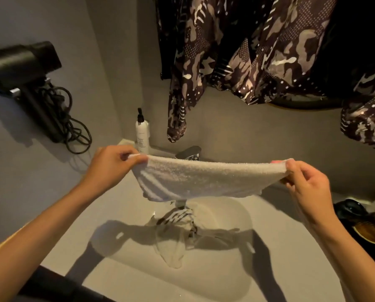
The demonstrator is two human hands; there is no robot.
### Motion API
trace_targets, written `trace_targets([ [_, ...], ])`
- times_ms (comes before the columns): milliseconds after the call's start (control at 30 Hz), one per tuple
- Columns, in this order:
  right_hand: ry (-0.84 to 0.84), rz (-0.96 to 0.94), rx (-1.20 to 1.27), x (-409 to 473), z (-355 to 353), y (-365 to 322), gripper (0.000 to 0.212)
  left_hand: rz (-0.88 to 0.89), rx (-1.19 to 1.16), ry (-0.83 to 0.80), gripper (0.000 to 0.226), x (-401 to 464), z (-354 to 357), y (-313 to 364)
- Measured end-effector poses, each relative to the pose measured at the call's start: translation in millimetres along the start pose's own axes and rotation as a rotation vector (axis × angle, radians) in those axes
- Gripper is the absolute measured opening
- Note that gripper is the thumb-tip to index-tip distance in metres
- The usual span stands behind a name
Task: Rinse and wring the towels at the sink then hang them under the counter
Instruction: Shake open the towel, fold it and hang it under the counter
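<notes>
Holding the towel [206, 178] spread by its two upper corners over the sink [258, 277], the person seems to be in the rinsing step, with water running from under the cloth's lower edge into the basin. To do this well, I would judge that the cloth should be kept stretched and low in the basin so the stream from the tap [190, 153] passes through the whole width and little splashes onto the rim; then the corners could be brought together and the towel twisted over the basin, not beside it. The left hand [111, 165] pinches the left corner between thumb and curled fingers, knuckles turned toward the camera, its forearm reaching in from the lower left. The right hand [306, 186] pinches the right corner with thumb and forefinger, the other fingers loosely curled below, its forearm coming from the lower right. Both hands are at about the same height, well apart, so the top edge runs nearly straight in front of the tap. A pump bottle [142, 136] stands on the rim behind the left hand.
</notes>
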State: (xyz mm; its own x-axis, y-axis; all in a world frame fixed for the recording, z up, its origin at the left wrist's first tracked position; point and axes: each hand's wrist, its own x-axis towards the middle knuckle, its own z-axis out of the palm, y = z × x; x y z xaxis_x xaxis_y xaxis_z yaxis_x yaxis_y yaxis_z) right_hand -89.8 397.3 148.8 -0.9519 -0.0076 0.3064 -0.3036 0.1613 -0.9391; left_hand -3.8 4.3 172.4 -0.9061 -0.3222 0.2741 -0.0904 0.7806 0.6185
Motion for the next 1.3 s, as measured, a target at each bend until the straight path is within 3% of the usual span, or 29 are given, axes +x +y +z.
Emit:
trace_targets([
  [100, 0.080, 0.003, 0.194, 11, 7, -37, 0.033, 0.139, -0.023, 0.185, 0.014, 25, -19, 17],
  [233, 0.167, -0.086, 0.379, 31, 3, -58, 0.037, 0.151, -0.517, 0.227, 0.023, 42, -32, 44],
  [400, 0.210, 0.022, 0.066, 20, 14, 7, 0.063, 0.099, -0.367, 0.304, 0.023, 35, 2, 39],
  [533, 0.210, 0.101, 0.146, 9, 4, 35, 0.046, 0.144, -0.426, 0.275, 0.022, 30, 4, 48],
  [667, 0.183, 0.151, 0.199, 2, -9, 37, 0.046, 0.277, -0.481, 0.245, 0.017, 29, -3, 86],
  [733, 0.135, 0.164, -0.054, -7, -18, 37, 0.040, 0.398, -0.524, 0.166, 0.014, 33, -12, 115],
  [800, 0.052, 0.164, -0.544, -12, -26, 31, 0.039, 0.509, -0.520, -0.035, 0.012, 40, -22, 149],
  [833, 0.034, 0.130, -0.639, -14, -25, 23, 0.038, 0.553, -0.485, -0.145, 0.010, 43, -26, 166],
  [867, -0.029, 0.091, -0.571, -17, -18, 9, 0.040, 0.588, -0.458, -0.250, 0.008, 44, -28, 182],
  [967, -0.420, 0.001, 0.104, -21, 29, -40, 0.058, 0.614, -0.441, -0.520, 0.014, 46, -24, 215],
  [1033, -0.628, -0.006, 0.288, -26, 63, -59, 0.038, 0.555, -0.454, -0.609, 0.016, 48, -24, 221],
  [1100, -0.643, 0.045, 0.289, -31, 86, -70, 0.019, 0.450, -0.423, -0.558, 0.021, 56, -25, 214],
  [1233, -0.566, 0.260, 0.413, -38, 103, -75, 0.020, 0.324, -0.024, -0.283, 0.027, 80, 10, 169],
  [1300, -0.493, 0.252, 0.295, -44, 109, -69, 0.014, 0.120, -0.092, -0.225, 0.023, 73, 38, 131],
])
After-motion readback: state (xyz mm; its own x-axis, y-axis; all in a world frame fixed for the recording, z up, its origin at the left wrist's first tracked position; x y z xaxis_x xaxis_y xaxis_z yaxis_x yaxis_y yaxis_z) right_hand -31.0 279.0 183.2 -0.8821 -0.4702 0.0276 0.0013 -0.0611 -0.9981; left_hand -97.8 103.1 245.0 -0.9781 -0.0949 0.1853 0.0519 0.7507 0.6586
